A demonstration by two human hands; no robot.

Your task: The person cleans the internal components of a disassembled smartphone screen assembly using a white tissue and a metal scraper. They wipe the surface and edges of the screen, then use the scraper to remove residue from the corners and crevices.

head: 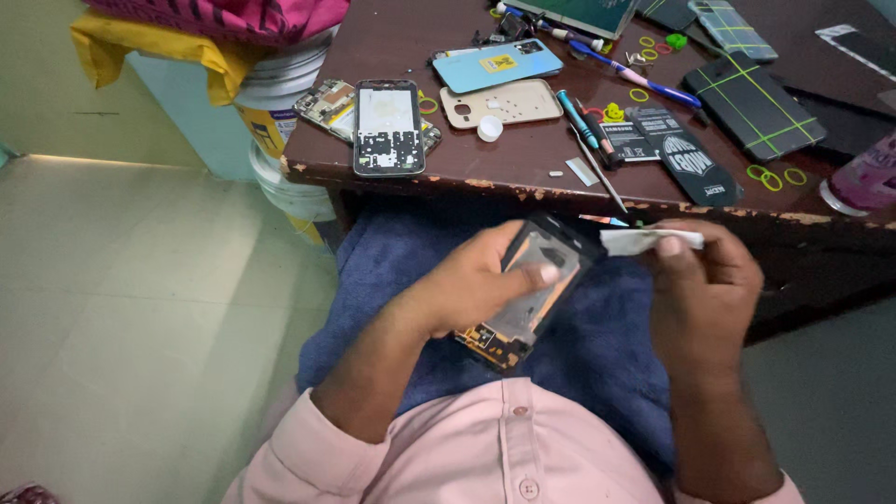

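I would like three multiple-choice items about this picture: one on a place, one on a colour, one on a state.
1. Where does the phone frame with the white inside lie?
A. near the table's front left corner
B. on the floor
C. on the person's lap

2. What colour is the phone back cover that lies farther back, behind the beige cover?
A. red
B. light blue
C. black

3. What does the right hand do?
A. rests flat on the table
B. pinches a small white piece
C. holds a screwdriver

Answers:
1 A, it lies flat by the worn table edge.
2 B, its surface is light blue with a yellow sticker.
3 B, the fingertips hold the white piece beside the opened phone that the left hand grips.
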